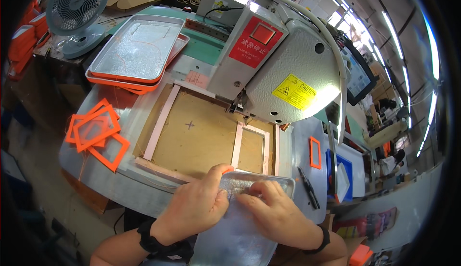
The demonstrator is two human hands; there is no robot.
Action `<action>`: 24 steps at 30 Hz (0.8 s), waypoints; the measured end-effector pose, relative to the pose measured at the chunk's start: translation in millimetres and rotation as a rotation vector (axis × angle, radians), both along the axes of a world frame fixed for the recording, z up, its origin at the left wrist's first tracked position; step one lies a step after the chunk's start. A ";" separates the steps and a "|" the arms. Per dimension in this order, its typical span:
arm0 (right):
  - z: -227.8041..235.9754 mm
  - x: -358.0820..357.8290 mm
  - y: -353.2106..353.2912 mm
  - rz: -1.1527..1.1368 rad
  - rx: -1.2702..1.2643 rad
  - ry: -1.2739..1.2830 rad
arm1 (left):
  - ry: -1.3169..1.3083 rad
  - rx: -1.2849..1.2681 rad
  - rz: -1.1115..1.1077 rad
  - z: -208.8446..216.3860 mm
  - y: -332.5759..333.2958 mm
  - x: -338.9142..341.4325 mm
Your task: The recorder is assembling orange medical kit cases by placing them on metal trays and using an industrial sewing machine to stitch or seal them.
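Note:
A grey, shiny tray-like panel with a pale raised rim (289,185) is tilted in front of me at the near edge of the machine table. My left hand (194,208) is closed around its far left corner, with a bit of orange showing by the index fingertip. Over the panel's far part, my right hand (278,213) has its fingers bent and pinched together; whatever is between them is too small to make out. Just beyond both hands lies a pale pink clamp frame (163,122) on a brown board (201,129), under the sewing machine head (293,74).
Orange-edged grey trays (134,50) are stacked at the far left, near a fan (77,6). Several orange frames (98,129) lie at the left. To the right are a single orange frame (315,152), a black pen (309,188) and blue-edged panels (343,170).

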State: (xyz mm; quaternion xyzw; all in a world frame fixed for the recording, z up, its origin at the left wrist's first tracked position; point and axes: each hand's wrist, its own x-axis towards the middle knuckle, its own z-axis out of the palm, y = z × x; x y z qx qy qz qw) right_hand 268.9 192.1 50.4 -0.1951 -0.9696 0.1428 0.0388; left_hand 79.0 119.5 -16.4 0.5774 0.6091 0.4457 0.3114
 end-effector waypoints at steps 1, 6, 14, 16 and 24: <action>-0.4 0.0 -0.2 -0.005 0.000 0.018 | 0.001 0.002 0.000 -0.8 0.1 0.2; -3.5 0.1 -1.8 -0.028 0.004 0.064 | 0.001 0.001 -0.005 -1.2 0.0 0.5; -1.5 -1.5 -1.8 -0.016 0.025 0.019 | -0.002 -0.022 -0.013 1.6 -1.2 -0.5; -2.2 2.8 -0.7 0.013 0.003 0.017 | -0.001 -0.013 -0.014 -0.3 -0.1 0.1; 1.5 22.7 -6.9 -0.031 0.217 0.022 | -0.032 -0.011 0.003 -1.9 -0.7 0.7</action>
